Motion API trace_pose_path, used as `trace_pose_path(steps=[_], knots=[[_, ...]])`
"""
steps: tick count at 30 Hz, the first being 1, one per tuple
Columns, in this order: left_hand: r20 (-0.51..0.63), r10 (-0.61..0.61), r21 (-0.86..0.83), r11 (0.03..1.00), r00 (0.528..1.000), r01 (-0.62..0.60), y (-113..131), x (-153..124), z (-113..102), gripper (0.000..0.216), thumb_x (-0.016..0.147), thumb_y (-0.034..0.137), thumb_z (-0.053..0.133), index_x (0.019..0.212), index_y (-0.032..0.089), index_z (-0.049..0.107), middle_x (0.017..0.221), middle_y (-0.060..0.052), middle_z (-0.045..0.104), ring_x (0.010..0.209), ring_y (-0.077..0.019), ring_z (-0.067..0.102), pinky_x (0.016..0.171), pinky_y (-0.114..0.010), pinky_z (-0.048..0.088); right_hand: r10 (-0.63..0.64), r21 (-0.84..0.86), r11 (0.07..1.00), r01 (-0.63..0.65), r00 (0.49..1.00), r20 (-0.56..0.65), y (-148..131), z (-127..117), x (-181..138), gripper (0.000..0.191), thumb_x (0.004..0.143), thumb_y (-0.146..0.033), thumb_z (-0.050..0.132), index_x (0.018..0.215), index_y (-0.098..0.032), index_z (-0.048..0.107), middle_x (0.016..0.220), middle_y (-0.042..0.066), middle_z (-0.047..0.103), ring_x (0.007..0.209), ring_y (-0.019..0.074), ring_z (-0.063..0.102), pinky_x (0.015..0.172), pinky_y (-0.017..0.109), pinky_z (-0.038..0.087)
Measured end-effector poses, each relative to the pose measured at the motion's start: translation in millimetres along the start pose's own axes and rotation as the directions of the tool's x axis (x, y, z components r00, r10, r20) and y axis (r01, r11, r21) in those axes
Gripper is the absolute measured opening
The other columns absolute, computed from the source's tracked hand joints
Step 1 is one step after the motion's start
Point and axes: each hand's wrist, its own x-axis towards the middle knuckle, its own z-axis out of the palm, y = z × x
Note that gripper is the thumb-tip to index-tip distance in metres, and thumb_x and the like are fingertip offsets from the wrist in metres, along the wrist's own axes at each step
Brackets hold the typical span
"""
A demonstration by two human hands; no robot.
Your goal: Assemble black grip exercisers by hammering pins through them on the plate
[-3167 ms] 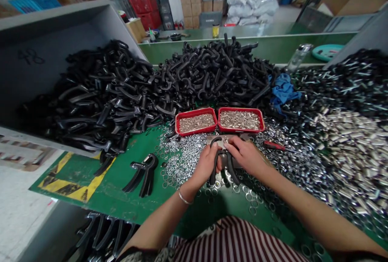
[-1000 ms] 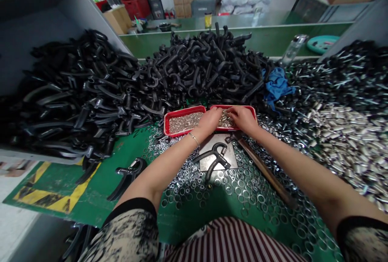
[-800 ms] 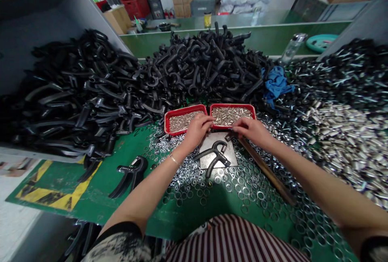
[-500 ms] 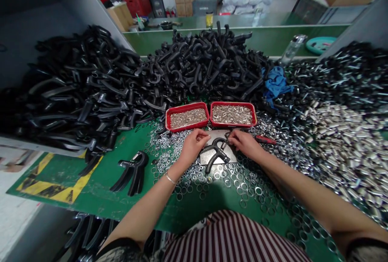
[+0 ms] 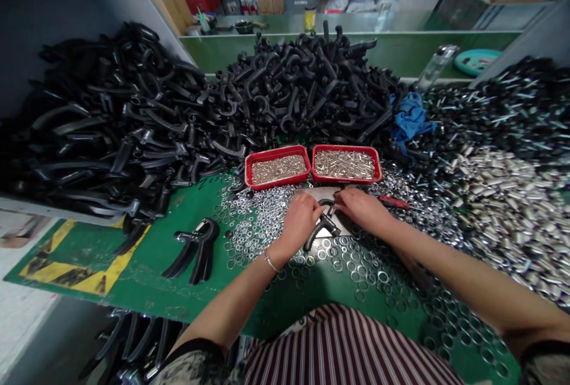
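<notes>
A black hand grip exerciser [image 5: 322, 227] lies on a small metal plate [image 5: 342, 227] in front of me, one of its handles pointing towards me. My left hand [image 5: 301, 218] is closed at its left side, fingertips on the black body and covering part of it. On the other side my right hand [image 5: 361, 210] pinches close to the metal spring at the exerciser's upper right; whatever sits between those fingers is hidden. Just behind the hands stand two red trays, the left tray [image 5: 276, 183] with tiny metal pieces and the right tray [image 5: 347, 180] with small pins.
Another hand grip exerciser [image 5: 196, 248] rests at the left. Black handles [image 5: 294, 88] are heaped behind the trays. Washers [image 5: 258, 224] and larger rings [image 5: 356, 266] lie around the plate. Red-handled pliers [image 5: 394, 202], a blue cloth [image 5: 410, 116] and metal sleeves [image 5: 512, 212] are at the right.
My left hand has moved right and forward onto the exerciser, its fingers now bent over it. My right hand has shifted slightly and its fingers have come in over the exerciser's upper right.
</notes>
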Motion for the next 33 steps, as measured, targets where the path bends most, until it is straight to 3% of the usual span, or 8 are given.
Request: trace_pose_path(steps=[3,7,13,17,20,26,30,33], knots=[[0.033,0.026,0.066,0.997,0.999,-0.028,0.9,-1.5,0.1,0.020,0.095,0.032,0.061,0.082,0.016,0.059,0.088,-0.006,0.061,0.092,-0.0215,0.057,0.089,-0.036,0.044,0.174,-0.061,0.982,-0.179,0.981,-0.082,16.2,-1.6,-17.0,0.026,0.096,-0.036,0.058,0.109,-0.015,0.059,0.106,0.018,0.066,0.100,0.0319,0.061,0.077,0.038,0.048],[0.108,0.153,0.232,0.957,0.982,-0.174,3.0,2.9,-2.4,0.021,0.098,0.031,0.054,0.090,0.013,0.062,0.094,-0.010,0.062,0.096,-0.0250,0.057,0.091,-0.040,0.044,0.303,-0.103,0.947,-0.303,0.953,-0.017,30.0,6.2,-33.8,0.025,0.093,-0.041,0.058,0.091,-0.016,0.059,0.094,0.017,0.066,0.087,0.0310,0.063,0.071,0.038,0.047],[0.338,0.372,0.286,0.835,0.865,-0.471,8.2,3.4,-10.1,0.033,0.104,0.030,0.038,0.102,0.013,0.066,0.102,-0.012,0.065,0.103,-0.0262,0.059,0.095,-0.042,0.044,0.319,0.257,0.925,-0.281,0.940,-0.123,27.5,9.3,-43.1,0.016,0.092,-0.036,0.052,0.090,-0.020,0.052,0.085,0.010,0.064,0.081,0.0266,0.062,0.071,0.036,0.046],[0.277,0.327,0.277,0.873,0.904,-0.401,10.7,-22.8,-12.7,0.044,0.101,0.041,0.046,0.130,0.010,0.057,0.136,-0.016,0.058,0.123,-0.0315,0.051,0.106,-0.047,0.039,0.305,0.497,0.840,-0.217,0.947,-0.103,15.2,-5.4,-59.6,0.025,0.099,-0.037,0.046,0.114,-0.018,0.049,0.088,0.007,0.068,0.072,0.0225,0.065,0.068,0.034,0.048],[0.244,0.290,0.273,0.895,0.925,-0.352,10.9,-39.0,-11.1,0.046,0.100,0.027,0.045,0.143,0.011,0.045,0.151,-0.016,0.046,0.133,-0.0314,0.044,0.112,-0.049,0.034,0.222,0.406,0.899,-0.164,0.970,-0.101,9.2,-12.8,-68.8,0.030,0.102,-0.038,0.041,0.121,-0.018,0.051,0.104,0.013,0.070,0.084,0.0262,0.069,0.073,0.037,0.051],[0.146,0.137,0.177,0.971,0.980,-0.162,5.3,-42.7,-4.9,0.050,0.094,0.027,0.056,0.143,0.019,0.047,0.142,-0.015,0.050,0.131,-0.0331,0.045,0.110,-0.052,0.035,0.129,0.329,0.938,-0.106,0.991,-0.048,3.4,-26.3,-75.7,0.032,0.103,-0.037,0.038,0.121,-0.017,0.057,0.109,0.014,0.072,0.091,0.0275,0.071,0.078,0.041,0.056],[0.086,0.078,0.085,0.993,0.993,-0.085,0.7,-42.3,1.5,0.080,0.089,0.030,0.063,0.154,0.012,0.020,0.134,-0.020,0.052,0.125,-0.0352,0.048,0.108,-0.055,0.036,0.094,0.367,0.930,-0.022,0.979,-0.179,-15.4,-29.9,-70.6,0.036,0.104,-0.038,0.039,0.128,-0.017,0.056,0.117,0.015,0.070,0.099,0.0280,0.070,0.084,0.042,0.056],[0.073,0.065,0.086,0.994,0.995,-0.071,-0.6,-43.7,4.9,0.087,0.089,0.029,0.063,0.156,0.011,0.011,0.132,-0.021,0.053,0.123,-0.0356,0.049,0.107,-0.056,0.035,0.025,0.356,0.934,0.004,0.997,-0.074,-20.3,-22.2,-61.7,0.035,0.103,-0.035,0.039,0.124,-0.016,0.059,0.114,0.016,0.071,0.092,0.0278,0.071,0.077,0.042,0.056]])
